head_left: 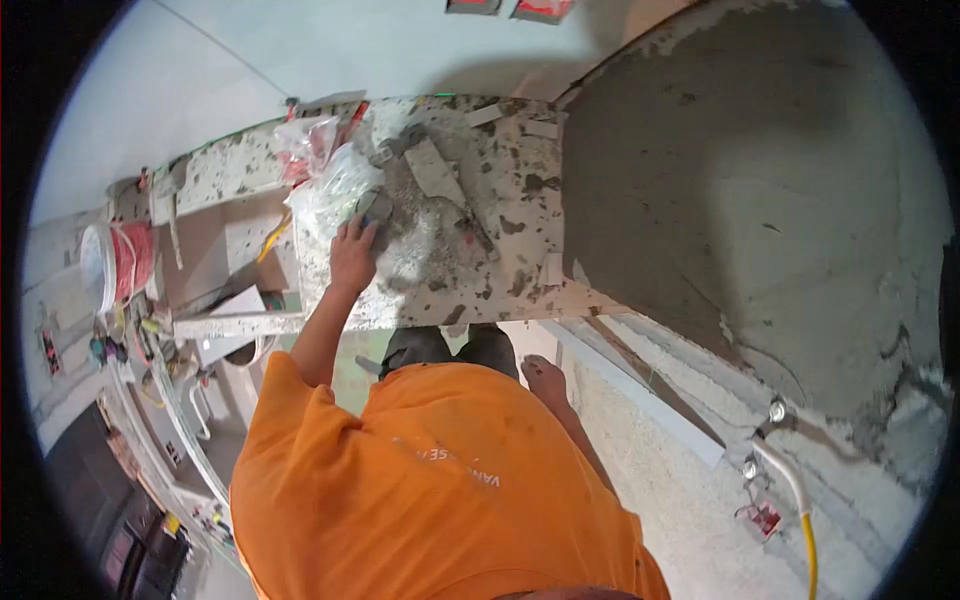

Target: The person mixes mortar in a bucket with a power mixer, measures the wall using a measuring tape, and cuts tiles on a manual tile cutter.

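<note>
My left hand reaches over a speckled, mortar-stained board. Its fingers are bent over a dark grey object with a small blue part, too unclear to name. Right beside the fingers lies a crumpled clear plastic bag. To the right of it a flat, mortar-coated trowel-like tool rests on the board, with a narrow dark piece at its lower end. My right hand hangs low beside my body, in front of the board's near edge; its fingers are partly hidden.
Wet grey mortar covers the large surface at right. Below it lean a long white strip and a pipe fitting with a yellow hose. At left are an open cabinet frame and a spool of red cord.
</note>
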`<action>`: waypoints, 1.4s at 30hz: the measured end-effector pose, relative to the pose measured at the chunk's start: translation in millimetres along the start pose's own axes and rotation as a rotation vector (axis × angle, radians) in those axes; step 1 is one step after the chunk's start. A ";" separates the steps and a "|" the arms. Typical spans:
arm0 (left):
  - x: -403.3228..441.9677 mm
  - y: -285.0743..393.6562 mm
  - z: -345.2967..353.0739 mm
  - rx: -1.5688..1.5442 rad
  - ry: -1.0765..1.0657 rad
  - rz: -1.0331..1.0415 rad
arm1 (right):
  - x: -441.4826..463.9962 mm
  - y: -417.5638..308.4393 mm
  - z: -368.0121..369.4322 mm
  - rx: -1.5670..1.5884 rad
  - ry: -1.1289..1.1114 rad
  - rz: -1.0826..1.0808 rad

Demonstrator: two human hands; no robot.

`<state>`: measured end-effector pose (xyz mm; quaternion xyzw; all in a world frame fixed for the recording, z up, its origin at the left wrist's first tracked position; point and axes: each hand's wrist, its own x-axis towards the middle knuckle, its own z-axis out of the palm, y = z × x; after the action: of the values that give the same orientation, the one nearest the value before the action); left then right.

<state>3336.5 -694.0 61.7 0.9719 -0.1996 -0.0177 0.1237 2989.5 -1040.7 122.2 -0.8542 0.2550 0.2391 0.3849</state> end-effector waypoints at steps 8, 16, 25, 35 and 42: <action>28.2 -10.5 -27.6 -0.102 -0.066 -0.062 | 25.3 -126.8 -38.9 -0.007 -0.013 -0.115; -2.5 69.8 -72.2 -1.295 -0.874 -0.476 | 21.3 -224.7 -43.2 -0.185 0.334 -0.684; -43.0 144.6 -66.0 -1.617 -0.984 -0.583 | 34.1 -198.8 -7.4 -0.256 0.239 -0.685; -30.1 160.4 -59.7 -1.246 -0.968 -0.065 | 8.8 -170.2 -34.8 -0.007 -0.040 -0.284; 100.7 138.8 -55.2 -1.436 -0.410 -0.501 | -67.2 -34.7 -74.3 0.280 -0.403 0.261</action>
<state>3380.5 -844.1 151.1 0.6475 0.0671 -0.3486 0.6743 2976.0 -1061.7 225.3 -0.6879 0.3116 0.4141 0.5082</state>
